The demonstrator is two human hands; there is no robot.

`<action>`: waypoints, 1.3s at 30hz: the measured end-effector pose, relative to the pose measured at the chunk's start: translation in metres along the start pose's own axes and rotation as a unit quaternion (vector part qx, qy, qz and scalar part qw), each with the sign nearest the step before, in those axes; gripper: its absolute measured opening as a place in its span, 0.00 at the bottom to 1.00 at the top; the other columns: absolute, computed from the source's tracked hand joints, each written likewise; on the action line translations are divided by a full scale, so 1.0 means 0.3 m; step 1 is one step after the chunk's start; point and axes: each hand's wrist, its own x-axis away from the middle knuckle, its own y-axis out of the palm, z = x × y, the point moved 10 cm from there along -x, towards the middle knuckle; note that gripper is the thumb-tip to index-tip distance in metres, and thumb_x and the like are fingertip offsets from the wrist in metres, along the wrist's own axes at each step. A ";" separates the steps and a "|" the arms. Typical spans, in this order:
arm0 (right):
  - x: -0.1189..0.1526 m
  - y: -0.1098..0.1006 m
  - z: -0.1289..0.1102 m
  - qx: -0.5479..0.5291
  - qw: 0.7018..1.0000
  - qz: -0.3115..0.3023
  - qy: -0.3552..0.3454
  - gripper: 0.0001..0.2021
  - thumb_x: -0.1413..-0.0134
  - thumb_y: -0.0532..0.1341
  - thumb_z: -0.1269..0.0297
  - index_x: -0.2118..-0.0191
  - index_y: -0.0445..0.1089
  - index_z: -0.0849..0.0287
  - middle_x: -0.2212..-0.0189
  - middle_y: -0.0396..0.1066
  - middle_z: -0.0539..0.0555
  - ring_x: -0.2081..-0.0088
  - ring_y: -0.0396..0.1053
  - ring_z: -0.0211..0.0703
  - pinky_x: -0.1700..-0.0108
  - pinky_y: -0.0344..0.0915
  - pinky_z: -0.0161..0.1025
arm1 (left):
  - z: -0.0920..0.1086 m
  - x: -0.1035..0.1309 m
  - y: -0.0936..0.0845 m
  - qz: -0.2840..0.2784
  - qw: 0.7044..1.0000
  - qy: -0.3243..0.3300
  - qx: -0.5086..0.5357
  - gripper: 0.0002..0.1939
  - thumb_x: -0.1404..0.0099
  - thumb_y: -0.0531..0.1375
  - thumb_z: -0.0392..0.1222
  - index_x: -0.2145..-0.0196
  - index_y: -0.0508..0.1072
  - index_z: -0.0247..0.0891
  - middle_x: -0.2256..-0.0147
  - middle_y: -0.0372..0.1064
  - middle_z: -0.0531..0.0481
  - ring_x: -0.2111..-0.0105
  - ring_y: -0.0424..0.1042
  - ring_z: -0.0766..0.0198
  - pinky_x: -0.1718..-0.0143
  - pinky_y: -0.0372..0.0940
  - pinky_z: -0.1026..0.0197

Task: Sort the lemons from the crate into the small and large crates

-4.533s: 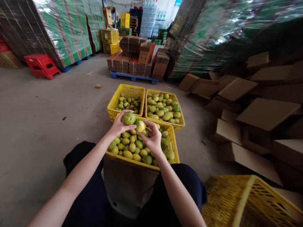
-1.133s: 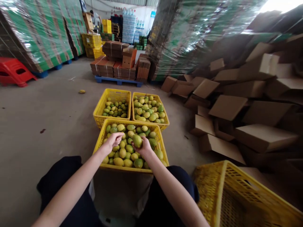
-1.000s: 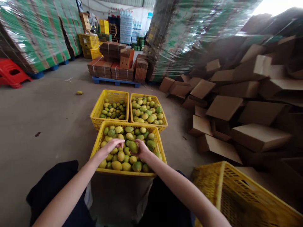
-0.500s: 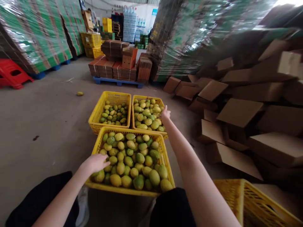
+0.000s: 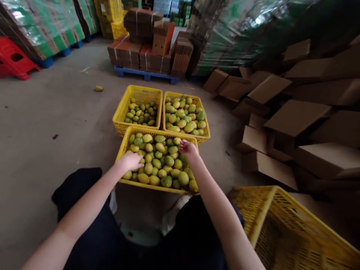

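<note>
Four yellow crates (image 5: 123,112); two hands (image 5: 129,162); one red stool (image 5: 14,62).

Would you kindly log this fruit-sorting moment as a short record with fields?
setting: concrete floor, warehouse
near crate: yellow, full of green-yellow fruit
far left crate: partly filled
far right crate: fuller, larger fruit
left hand: palm down on fruit at near crate's left side; grip not visible
right hand: over near crate's far right corner, seemingly holding nothing
stray fruit: on floor
empty crate: tilted, at right
</note>
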 end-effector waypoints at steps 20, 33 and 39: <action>0.101 0.113 0.455 0.764 0.637 -0.099 -0.030 0.17 0.39 0.61 0.67 0.45 0.69 0.62 0.43 0.69 0.64 0.40 0.65 0.57 0.40 0.62 0.53 | 0.007 0.038 0.084 -0.044 0.998 -0.051 -0.014 0.21 0.29 0.55 0.48 0.45 0.75 0.36 0.47 0.74 0.34 0.48 0.75 0.46 0.53 0.66 0.55; -0.014 0.181 0.524 0.681 0.732 0.007 -0.027 0.12 0.35 0.62 0.59 0.50 0.71 0.59 0.49 0.71 0.57 0.50 0.71 0.47 0.47 0.70 0.51 | 0.019 0.083 -0.010 0.061 0.995 -0.007 0.081 0.19 0.31 0.58 0.47 0.49 0.76 0.34 0.51 0.76 0.32 0.52 0.75 0.42 0.51 0.65 0.48; 0.026 0.160 0.452 0.610 0.789 0.043 -0.060 0.10 0.55 0.70 0.70 0.75 0.66 0.58 0.70 0.72 0.57 0.53 0.70 0.52 0.55 0.66 0.41 | -0.017 0.082 -0.015 0.042 0.995 -0.038 0.085 0.20 0.32 0.57 0.47 0.49 0.77 0.34 0.50 0.76 0.33 0.49 0.74 0.42 0.50 0.64 0.49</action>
